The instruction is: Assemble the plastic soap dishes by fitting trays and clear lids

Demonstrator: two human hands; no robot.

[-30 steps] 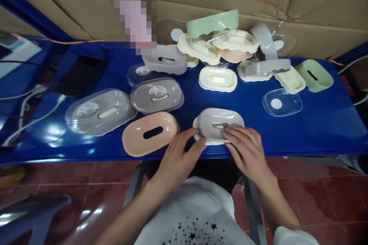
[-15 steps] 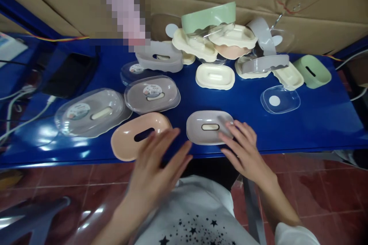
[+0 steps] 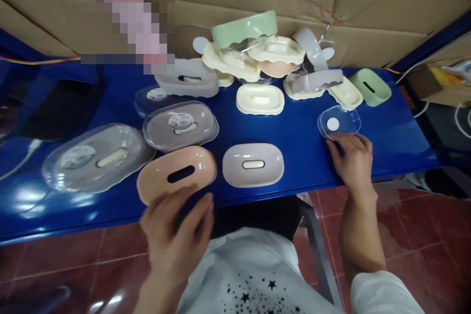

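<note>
At the near edge of the clear lid (image 3: pixel 348 121), which has a round white sticker, my right hand (image 3: pixel 351 157) has its fingers bent and pressed on the rim. My left hand (image 3: pixel 180 230) hovers by the front edge of the peach dish (image 3: pixel 150 176), blurred, its fingers curled but apart and nothing seen in them. Between the hands a grey dish (image 3: pixel 272 164) with a cream piece in its slot lies on the blue table. Two grey dishes under clear labelled lids (image 3: pixel 198 117) (image 3: pixel 125 137) lie left of it.
Behind are a cream base (image 3: pixel 260 99), a pile of cream, grey and peach parts topped by a green shell (image 3: pixel 245 29), and another green shell (image 3: pixel 380 89) at right. A black phone (image 3: pixel 61 108) with a white cable lies at left.
My right hand has left the grey dish and moved right to the clear lid. My left hand has drawn down and slightly left. The view has shifted a little.
</note>
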